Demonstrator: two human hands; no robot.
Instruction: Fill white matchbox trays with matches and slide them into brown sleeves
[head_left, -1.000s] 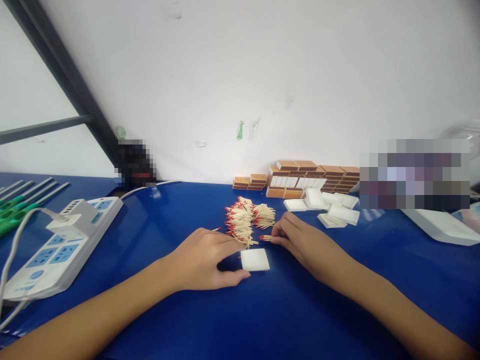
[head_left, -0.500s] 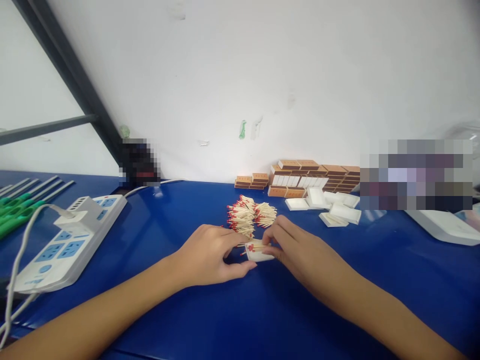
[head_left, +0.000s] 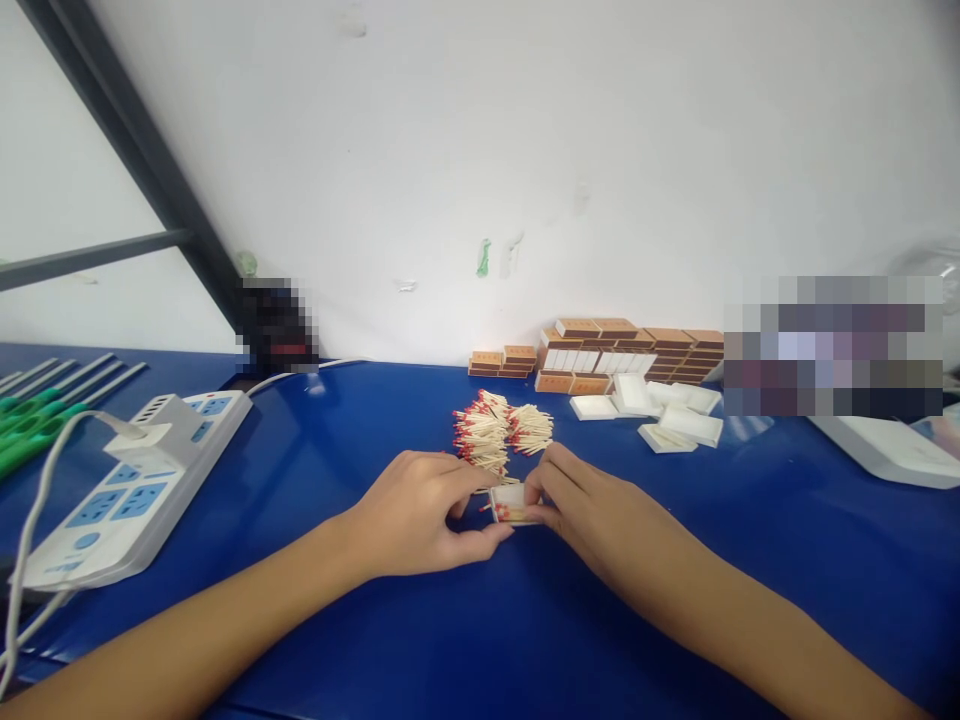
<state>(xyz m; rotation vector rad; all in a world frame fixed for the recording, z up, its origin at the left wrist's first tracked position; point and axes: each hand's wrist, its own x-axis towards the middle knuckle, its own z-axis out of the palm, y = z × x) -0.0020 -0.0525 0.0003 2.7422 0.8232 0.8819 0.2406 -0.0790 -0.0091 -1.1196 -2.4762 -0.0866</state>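
A small white matchbox tray [head_left: 512,503] lies on the blue table [head_left: 480,620] with several red-tipped matches inside it. My left hand [head_left: 420,515] grips the tray's left side between thumb and fingers. My right hand [head_left: 581,500] presses its fingertips on the matches at the tray's right side. Just behind the hands lies a loose heap of matches [head_left: 499,432].
Brown matchbox sleeves [head_left: 630,355] are stacked against the wall, with several empty white trays [head_left: 660,415] in front of them. A white power strip [head_left: 127,485] with a plug and cable lies at the left. Green-handled tools [head_left: 37,405] lie at the far left, a white device [head_left: 885,450] at the right.
My right hand has carried a bunch of matches from beside the heap into the tray. My left hand has closed on the tray and steadies it.
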